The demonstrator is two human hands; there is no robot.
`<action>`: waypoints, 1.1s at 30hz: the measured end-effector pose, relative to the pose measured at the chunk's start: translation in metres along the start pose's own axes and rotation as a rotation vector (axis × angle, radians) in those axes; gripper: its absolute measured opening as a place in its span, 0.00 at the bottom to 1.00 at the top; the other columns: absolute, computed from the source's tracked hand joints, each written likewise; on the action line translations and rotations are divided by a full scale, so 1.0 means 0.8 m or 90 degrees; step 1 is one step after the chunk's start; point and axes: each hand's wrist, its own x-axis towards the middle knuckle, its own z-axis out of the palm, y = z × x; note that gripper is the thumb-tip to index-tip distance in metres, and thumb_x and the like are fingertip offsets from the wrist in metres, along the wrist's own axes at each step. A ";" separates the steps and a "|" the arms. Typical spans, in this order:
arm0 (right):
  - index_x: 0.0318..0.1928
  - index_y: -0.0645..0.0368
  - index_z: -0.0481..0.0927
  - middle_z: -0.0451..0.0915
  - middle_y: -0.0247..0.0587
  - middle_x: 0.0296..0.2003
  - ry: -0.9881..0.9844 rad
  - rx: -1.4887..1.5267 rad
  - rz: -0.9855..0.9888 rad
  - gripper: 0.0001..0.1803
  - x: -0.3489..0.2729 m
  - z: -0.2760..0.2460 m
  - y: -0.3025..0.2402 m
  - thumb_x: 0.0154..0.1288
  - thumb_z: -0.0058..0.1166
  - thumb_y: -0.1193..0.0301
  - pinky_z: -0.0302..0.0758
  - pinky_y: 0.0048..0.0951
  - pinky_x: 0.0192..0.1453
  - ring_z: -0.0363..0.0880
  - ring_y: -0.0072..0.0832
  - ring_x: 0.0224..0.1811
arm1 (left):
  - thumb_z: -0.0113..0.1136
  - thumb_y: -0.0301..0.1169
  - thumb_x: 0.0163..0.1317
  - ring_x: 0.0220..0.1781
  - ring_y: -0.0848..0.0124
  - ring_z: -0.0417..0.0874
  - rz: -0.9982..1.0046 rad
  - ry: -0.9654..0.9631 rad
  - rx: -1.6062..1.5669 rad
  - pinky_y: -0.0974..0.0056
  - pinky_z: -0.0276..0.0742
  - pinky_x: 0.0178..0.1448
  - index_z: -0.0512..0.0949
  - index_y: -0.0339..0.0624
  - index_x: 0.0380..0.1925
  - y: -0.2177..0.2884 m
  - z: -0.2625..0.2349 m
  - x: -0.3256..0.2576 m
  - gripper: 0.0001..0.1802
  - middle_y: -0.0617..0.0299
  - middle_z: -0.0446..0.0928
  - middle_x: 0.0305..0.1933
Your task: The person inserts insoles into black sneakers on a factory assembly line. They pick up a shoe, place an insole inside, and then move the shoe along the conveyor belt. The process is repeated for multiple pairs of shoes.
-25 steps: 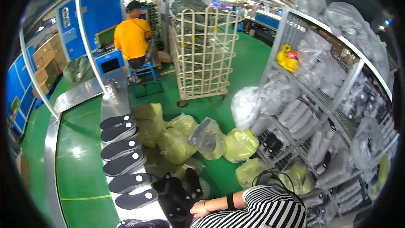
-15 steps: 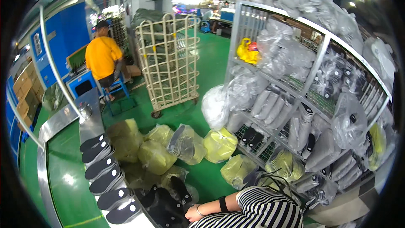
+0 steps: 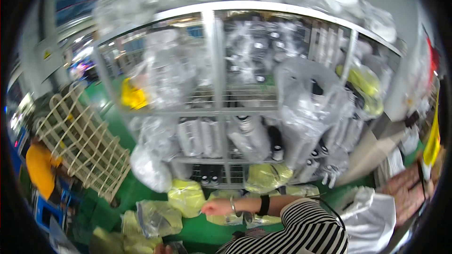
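My right hand (image 3: 215,207), with a bracelet at the wrist and a black band farther up the forearm, reaches leftward from a striped sleeve (image 3: 306,221). Its fingers look curled in, somewhat blurred, and no object shows in them. Behind it on the floor lie clear plastic bags with yellowish contents, the nearest being a yellow bag (image 3: 185,198). A sliver of my left hand (image 3: 162,249) shows at the lower edge; its fingers are mostly cut off. Close to it is another clear bag (image 3: 160,218) of stacked yellowish pieces.
Ahead stands a metal rack (image 3: 217,66) loaded with clear bags of grey and black pieces. A wheeled beige cage trolley (image 3: 87,143) is at left, beside a person in orange (image 3: 41,169). At right are a white sack (image 3: 367,221) and a cardboard box (image 3: 372,146).
My view has swung right, bringing the rack to the middle; the bench with black insoles has left the picture. My right hand has moved away from the dark insoles. Part of my left hand has appeared.
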 end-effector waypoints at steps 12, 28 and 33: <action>0.38 0.61 0.72 0.75 0.34 0.28 0.832 0.265 0.116 0.08 -0.280 -0.168 -0.072 0.59 0.42 0.77 0.71 0.18 0.31 0.72 0.18 0.27 | 0.55 0.35 0.50 0.28 0.64 0.78 0.501 -0.413 -0.250 0.66 0.73 0.32 0.74 0.38 0.34 0.223 0.072 0.179 0.14 0.55 0.76 0.27; 0.46 0.69 0.68 0.74 0.42 0.35 1.135 0.219 0.229 0.15 -0.378 -0.203 -0.088 0.57 0.39 0.79 0.73 0.26 0.39 0.74 0.27 0.34 | 0.46 0.31 0.59 0.35 0.78 0.73 0.615 -0.607 -0.509 0.73 0.69 0.36 0.68 0.36 0.45 0.367 0.177 0.228 0.15 0.61 0.74 0.38; 0.39 0.66 0.73 0.74 0.46 0.38 1.100 -0.189 0.378 0.13 -0.394 -0.269 -0.056 0.52 0.40 0.82 0.70 0.26 0.44 0.74 0.32 0.39 | 0.46 0.30 0.58 0.40 0.69 0.75 0.668 -0.420 -0.527 0.68 0.69 0.44 0.70 0.35 0.43 0.454 0.190 0.235 0.14 0.56 0.75 0.39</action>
